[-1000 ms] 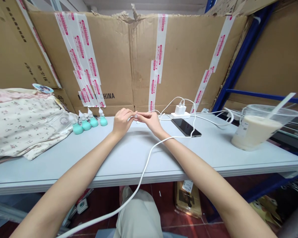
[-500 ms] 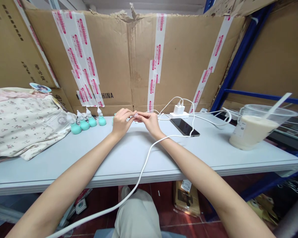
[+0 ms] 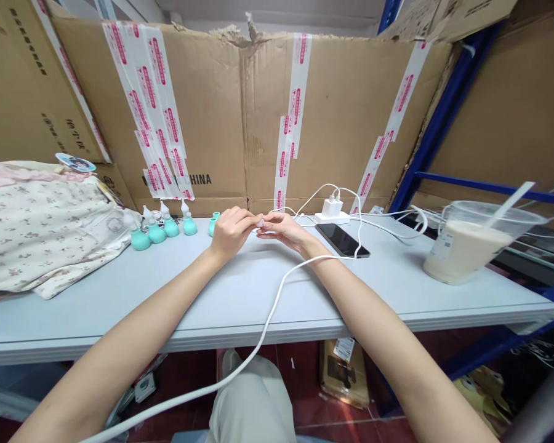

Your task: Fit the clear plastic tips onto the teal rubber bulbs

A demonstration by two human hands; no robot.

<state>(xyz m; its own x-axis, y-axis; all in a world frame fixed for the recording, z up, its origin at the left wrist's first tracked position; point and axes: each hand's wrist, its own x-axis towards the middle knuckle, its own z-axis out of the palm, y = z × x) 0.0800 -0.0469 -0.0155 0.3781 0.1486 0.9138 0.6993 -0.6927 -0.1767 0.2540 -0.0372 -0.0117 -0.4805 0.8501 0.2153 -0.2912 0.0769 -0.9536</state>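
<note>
My left hand [image 3: 229, 231] and my right hand [image 3: 283, 229] meet fingertip to fingertip over the back of the white table [image 3: 240, 289]. Both pinch a small pale piece [image 3: 260, 223] between them; I cannot make out what it is. Just behind my left hand stands a teal bulb part [image 3: 212, 225]. A row of teal bulbs with clear tips [image 3: 159, 226] stands further left. A white cable [image 3: 277, 289] runs under my right wrist and off the table's front edge.
A black phone [image 3: 341, 239] lies right of my hands, cabled to a white charger [image 3: 331, 208]. A plastic cup of milky drink with a straw [image 3: 466, 243] stands at the far right. Floral cloth [image 3: 37, 227] lies at the left. Taped cardboard [image 3: 268, 117] walls the back.
My hands have shifted slightly nearer and lower, fingertips still together. A teal bulb behind my left hand, hidden one second ago, is now in view.
</note>
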